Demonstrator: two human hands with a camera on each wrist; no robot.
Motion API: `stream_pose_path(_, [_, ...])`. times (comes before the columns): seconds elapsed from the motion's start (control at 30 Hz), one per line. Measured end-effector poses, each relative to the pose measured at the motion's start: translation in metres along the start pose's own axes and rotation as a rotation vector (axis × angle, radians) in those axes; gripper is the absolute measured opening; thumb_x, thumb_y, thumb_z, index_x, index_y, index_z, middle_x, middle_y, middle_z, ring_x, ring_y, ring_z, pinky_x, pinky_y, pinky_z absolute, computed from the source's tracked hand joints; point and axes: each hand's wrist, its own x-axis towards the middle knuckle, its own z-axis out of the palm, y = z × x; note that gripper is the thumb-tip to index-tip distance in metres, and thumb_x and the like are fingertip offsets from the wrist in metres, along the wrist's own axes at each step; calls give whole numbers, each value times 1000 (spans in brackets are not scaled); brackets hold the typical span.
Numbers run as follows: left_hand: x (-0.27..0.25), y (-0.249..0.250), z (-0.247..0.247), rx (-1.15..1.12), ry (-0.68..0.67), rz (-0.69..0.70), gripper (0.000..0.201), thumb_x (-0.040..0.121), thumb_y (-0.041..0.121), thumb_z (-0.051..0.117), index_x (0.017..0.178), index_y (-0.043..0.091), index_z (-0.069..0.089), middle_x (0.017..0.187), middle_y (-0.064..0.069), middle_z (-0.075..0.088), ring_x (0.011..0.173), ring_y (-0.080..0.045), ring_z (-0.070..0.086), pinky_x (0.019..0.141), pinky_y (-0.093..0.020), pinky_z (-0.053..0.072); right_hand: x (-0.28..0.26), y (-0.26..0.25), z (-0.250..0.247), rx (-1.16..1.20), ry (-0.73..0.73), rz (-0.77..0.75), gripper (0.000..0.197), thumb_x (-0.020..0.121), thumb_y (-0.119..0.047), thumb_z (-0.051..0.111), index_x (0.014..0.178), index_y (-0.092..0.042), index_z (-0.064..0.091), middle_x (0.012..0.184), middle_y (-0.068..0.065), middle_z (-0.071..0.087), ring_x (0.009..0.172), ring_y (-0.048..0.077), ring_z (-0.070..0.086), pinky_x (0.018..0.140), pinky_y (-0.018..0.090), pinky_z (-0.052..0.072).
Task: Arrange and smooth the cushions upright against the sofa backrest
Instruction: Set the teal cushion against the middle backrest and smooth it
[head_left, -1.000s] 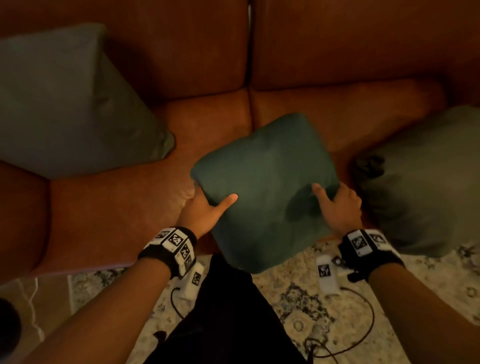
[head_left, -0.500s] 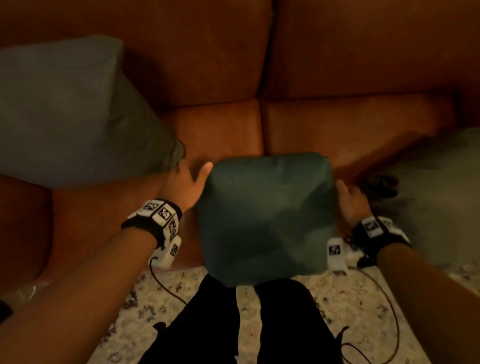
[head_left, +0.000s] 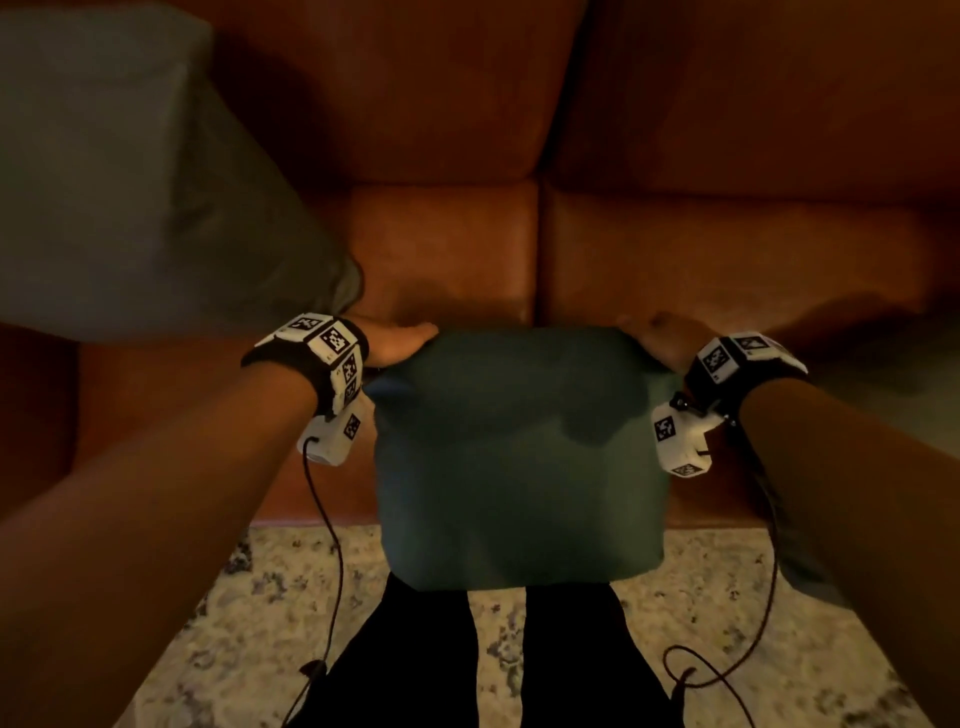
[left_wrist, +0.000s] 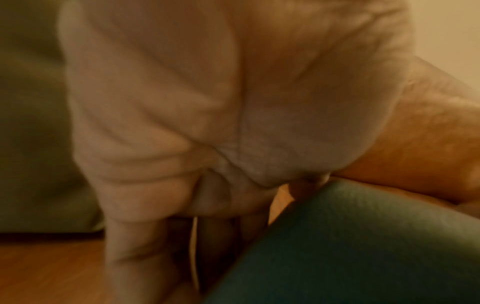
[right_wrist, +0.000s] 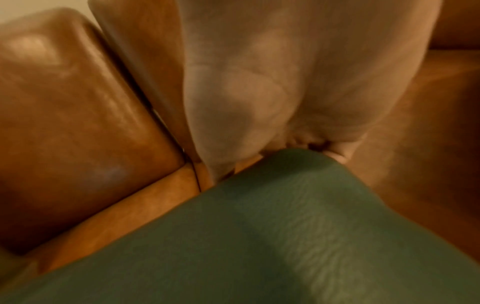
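Observation:
I hold a dark teal cushion upright in front of the brown leather sofa, its lower edge hanging over my legs. My left hand grips its top left corner and my right hand grips its top right corner. In the left wrist view my left hand reaches down the far side of the teal cushion. In the right wrist view my right hand curls its fingertips over the corner of the teal cushion. A grey-green cushion leans against the backrest at the left.
The sofa seat between the cushions lies bare behind the teal cushion. Another dim greenish cushion sits at the far right. A patterned rug covers the floor, with my dark trouser legs and the wrist cables over it.
The teal cushion has turned from a tilted diamond to square and upright. Both hands slid from its sides up to its top corners, and the view has moved closer to the sofa.

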Motion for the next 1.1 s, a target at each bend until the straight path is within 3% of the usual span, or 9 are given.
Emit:
stream_pose_path(0.27, [-13,19,6,-91,-195,-48,29,96,44,61,115,23,68,123,-5,67,115,-27,64,110,-47,48,5,1,0,-82,-207,-21,54,99,-52,58,138,-14,60,140,11,63,125,33,59,114,50,41])
stream_pose_path(0.4, [-18,17,17,-84,-211,-14,70,64,50,73,122,12,66,113,-7,70,106,-30,66,102,-46,54,2,5,-1,-12,-270,82,76,83,-59,75,139,-11,57,132,10,66,116,31,64,102,46,52])
stream_pose_path(0.47, [-20,9,16,-190,-189,-32,50,77,33,83,119,19,61,113,-1,66,108,-27,62,103,-42,51,-6,6,-9,77,-253,135,74,78,-55,82,130,-8,59,118,10,69,101,28,68,76,37,57])
stream_pose_path(0.53, [-22,0,14,-303,-129,-100,90,59,46,99,136,25,56,133,0,63,122,-29,59,109,-47,47,-12,10,-16,130,-225,167,58,82,-48,82,115,-7,56,98,4,65,82,20,63,59,29,46])
stream_pose_path(0.6, [-19,-4,10,-296,42,-112,130,37,57,103,150,29,45,149,-1,54,134,-31,52,113,-51,43,-25,8,-21,140,-164,132,58,82,-50,81,116,-9,57,99,5,65,84,21,61,62,28,43])
stream_pose_path(0.73, [-29,-7,5,-330,142,-98,115,62,72,84,155,22,38,159,-3,42,145,-32,43,121,-51,34,-9,27,-15,126,104,-51,104,69,-96,55,146,-26,50,147,5,57,129,32,56,108,54,44])
stream_pose_path(0.8, [15,-44,13,-382,90,-146,112,51,89,71,143,29,53,151,-8,54,132,-35,57,111,-57,44,22,58,-9,56,145,-60,108,67,-105,27,137,-28,55,144,8,58,129,36,56,110,61,40])
stream_pose_path(0.93, [4,-43,6,-265,83,-107,81,59,50,93,127,17,64,130,-13,66,118,-34,64,105,-54,51,-5,31,-16,-51,106,-161,22,93,-47,63,84,-27,56,86,-2,59,98,37,63,98,58,49])
stream_pose_path(1.1, [-34,-17,0,-156,242,-111,54,67,14,94,99,22,51,117,-5,53,110,-27,52,91,-41,45,25,63,-10,5,104,-14,94,46,-70,80,126,-28,53,114,-6,63,105,23,62,95,46,52])
